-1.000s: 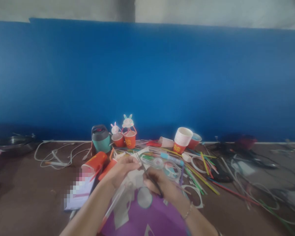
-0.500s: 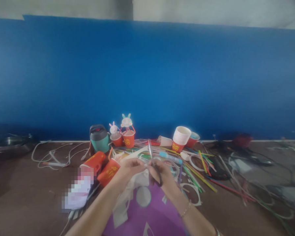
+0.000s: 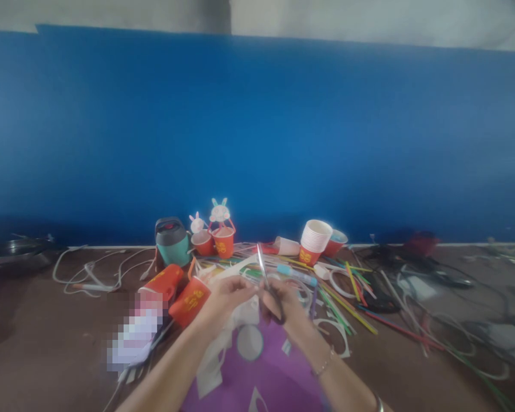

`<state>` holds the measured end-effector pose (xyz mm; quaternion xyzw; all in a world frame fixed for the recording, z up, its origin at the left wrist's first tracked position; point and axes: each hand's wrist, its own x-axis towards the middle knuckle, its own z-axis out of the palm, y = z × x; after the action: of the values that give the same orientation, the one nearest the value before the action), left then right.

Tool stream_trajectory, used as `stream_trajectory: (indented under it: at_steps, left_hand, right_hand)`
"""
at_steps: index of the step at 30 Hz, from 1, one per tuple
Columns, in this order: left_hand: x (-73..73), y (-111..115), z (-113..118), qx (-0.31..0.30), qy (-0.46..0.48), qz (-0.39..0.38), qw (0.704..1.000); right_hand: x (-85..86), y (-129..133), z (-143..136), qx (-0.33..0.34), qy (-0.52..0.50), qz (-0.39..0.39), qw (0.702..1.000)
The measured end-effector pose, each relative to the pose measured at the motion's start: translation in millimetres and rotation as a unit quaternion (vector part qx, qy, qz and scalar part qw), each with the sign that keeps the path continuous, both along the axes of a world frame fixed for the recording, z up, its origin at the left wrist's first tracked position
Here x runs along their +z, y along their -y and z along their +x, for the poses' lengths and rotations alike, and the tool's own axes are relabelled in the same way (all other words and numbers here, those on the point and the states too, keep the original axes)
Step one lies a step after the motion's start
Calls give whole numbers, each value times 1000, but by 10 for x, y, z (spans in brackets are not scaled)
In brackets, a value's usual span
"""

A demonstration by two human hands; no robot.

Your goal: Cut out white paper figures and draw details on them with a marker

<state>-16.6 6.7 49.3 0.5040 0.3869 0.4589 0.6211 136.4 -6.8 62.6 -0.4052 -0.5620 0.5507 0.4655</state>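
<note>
The right hand [image 3: 283, 306] was closed around a pair of scissors [image 3: 266, 280], with the thin metal blades pointing up and away from the person. The left hand [image 3: 227, 294] pinched a small white paper piece [image 3: 244, 312] right beside the blades. Both hands met over a purple sheet [image 3: 257, 377] with a round white cutout [image 3: 249, 342] just under them.

There was little free room close by. Orange paper cups [image 3: 191, 297] lay on their sides just left of the left hand. Thin, bright straws [image 3: 347, 303] were spread out to the right of the right hand. Beyond the hands stood a teal flask [image 3: 171, 243], two bunny cups [image 3: 217, 237] and a stack of white cups [image 3: 315, 237].

The brown surface [image 3: 47, 332] was bare far to the left of the hands, past some loose white cables [image 3: 98, 272]. A tall, smooth blue wall [image 3: 257, 131] closed off the far edge.
</note>
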Motion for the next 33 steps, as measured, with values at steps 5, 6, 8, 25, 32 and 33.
stream_trajectory:
  at_steps: [5,6,8,25,32,33]
  left_hand:
    - [-38,-9,-8,2,19,-9,1000]
    - [-37,-11,-10,0,13,-8,1000]
    - [-24,-12,-8,-3,-6,-5,1000]
    - [-2,51,115,9,58,-23,998]
    - [98,68,85,40,119,-41,991]
    - [116,76,86,48,127,-46,990]
  right_hand:
    - [21,11,-12,-19,-6,-10,1000]
    - [16,7,-9,-19,-3,-4,1000]
    - [-3,-6,-2,-15,7,7,1000]
    - [-110,-48,14,-60,-16,49,997]
    - [-173,1,-78,-21,-12,28,999]
    - [-170,21,-93,-14,-3,27,1000]
